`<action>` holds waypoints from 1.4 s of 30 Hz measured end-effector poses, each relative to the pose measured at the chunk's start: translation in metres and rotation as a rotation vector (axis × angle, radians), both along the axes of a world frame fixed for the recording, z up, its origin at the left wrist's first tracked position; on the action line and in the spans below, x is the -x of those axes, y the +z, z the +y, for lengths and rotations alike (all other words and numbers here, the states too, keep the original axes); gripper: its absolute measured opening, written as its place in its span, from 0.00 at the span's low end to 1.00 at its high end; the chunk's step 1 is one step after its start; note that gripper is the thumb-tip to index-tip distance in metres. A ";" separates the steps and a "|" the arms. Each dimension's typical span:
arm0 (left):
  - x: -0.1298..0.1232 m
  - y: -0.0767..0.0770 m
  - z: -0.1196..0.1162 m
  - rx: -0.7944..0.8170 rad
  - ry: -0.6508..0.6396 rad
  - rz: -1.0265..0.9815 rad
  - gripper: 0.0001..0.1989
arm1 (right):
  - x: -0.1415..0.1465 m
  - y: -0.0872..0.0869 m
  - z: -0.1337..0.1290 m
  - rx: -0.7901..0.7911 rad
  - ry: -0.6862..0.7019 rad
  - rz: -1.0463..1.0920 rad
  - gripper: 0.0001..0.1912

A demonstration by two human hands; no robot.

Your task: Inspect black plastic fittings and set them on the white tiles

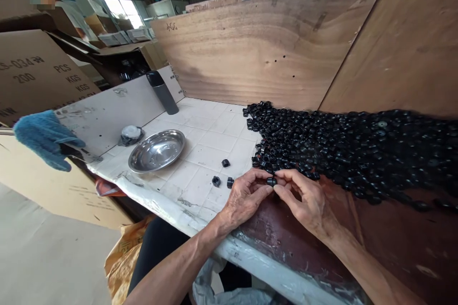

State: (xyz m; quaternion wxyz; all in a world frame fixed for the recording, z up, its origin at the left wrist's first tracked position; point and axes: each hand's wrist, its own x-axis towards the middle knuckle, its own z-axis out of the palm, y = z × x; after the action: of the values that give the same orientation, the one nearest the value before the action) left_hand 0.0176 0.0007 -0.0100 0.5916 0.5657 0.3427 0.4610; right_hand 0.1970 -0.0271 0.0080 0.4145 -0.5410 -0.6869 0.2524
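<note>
Between my two hands, just above the table's front part, is a small black plastic cap-like part (pixel 271 181). My left hand (pixel 246 194) pinches it from the left with thumb and fingertips. From the other side, the thumb and fingers of my right hand (pixel 306 198) close on it too. Left of my left hand lie loose black parts of a similar kind: one (pixel 230 182) close to the knuckles, another (pixel 216 181) farther left, a third (pixel 225 163) behind them. A large heap of black parts (pixel 343 147) spreads behind and right of my hands.
A shallow steel bowl (pixel 157 151) sits on the white tabletop (pixel 211 141). Beyond it are a small wrapped white item (pixel 130 134) and a grey flask (pixel 163 93). Wooden boards (pixel 250 52) wall the back. A blue cloth (pixel 45 136) hangs at left; a person (pixel 71 14) is in the background.
</note>
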 end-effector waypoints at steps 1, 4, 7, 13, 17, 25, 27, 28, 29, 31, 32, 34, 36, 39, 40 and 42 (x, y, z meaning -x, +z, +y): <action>0.000 0.000 0.000 0.000 -0.005 -0.004 0.12 | 0.000 0.000 0.000 -0.018 0.012 -0.015 0.09; 0.000 -0.001 0.000 -0.057 -0.003 0.024 0.12 | 0.001 0.000 0.001 -0.002 -0.017 -0.055 0.16; 0.000 -0.003 0.000 -0.035 -0.003 0.028 0.12 | 0.001 0.000 0.001 -0.002 -0.022 -0.032 0.12; 0.001 -0.005 0.000 -0.055 -0.018 0.052 0.13 | -0.001 -0.005 0.000 0.092 -0.017 0.019 0.12; -0.001 -0.007 0.000 -0.042 -0.028 0.044 0.13 | -0.001 -0.009 0.000 0.073 0.006 0.057 0.10; 0.020 -0.003 -0.006 -0.515 -0.060 0.504 0.12 | -0.004 0.000 0.003 0.399 -0.074 0.208 0.18; 0.036 -0.001 -0.006 -0.583 -0.077 0.714 0.12 | -0.019 0.006 0.009 0.338 -0.190 0.040 0.18; 0.044 -0.001 -0.006 -0.619 -0.049 0.837 0.12 | -0.026 0.008 0.012 0.288 -0.247 -0.052 0.16; 0.052 -0.001 -0.005 -0.659 0.000 0.960 0.10 | -0.033 0.009 0.014 0.242 -0.271 -0.132 0.14; 0.060 -0.001 -0.004 -0.741 0.128 1.157 0.06 | -0.040 0.008 0.016 0.227 -0.189 -0.248 0.10; 0.060 -0.001 -0.003 -0.776 0.193 1.211 0.05 | -0.039 0.006 0.015 0.234 -0.111 -0.287 0.08; 0.052 -0.001 -0.004 -0.815 0.288 1.211 0.05 | -0.032 0.000 0.011 0.230 0.046 -0.336 0.06; 0.036 -0.002 -0.004 -0.790 0.301 1.127 0.06 | -0.022 -0.007 0.006 0.189 0.137 -0.385 0.08; 0.010 -0.007 0.004 -0.657 0.233 1.044 0.12 | -0.012 -0.016 0.003 0.157 0.160 -0.432 0.06; 0.004 -0.009 0.008 -0.619 0.220 1.038 0.13 | -0.011 -0.018 0.003 0.157 0.154 -0.435 0.06; -0.005 -0.013 0.017 -0.580 0.206 1.032 0.13 | -0.012 -0.021 0.006 0.153 0.130 -0.427 0.05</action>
State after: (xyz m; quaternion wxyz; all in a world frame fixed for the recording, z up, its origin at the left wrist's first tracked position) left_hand 0.0222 0.0180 -0.0235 0.1226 0.8187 0.4990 0.2563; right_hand 0.2087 -0.0209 -0.0131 0.2006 -0.5666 -0.7712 0.2098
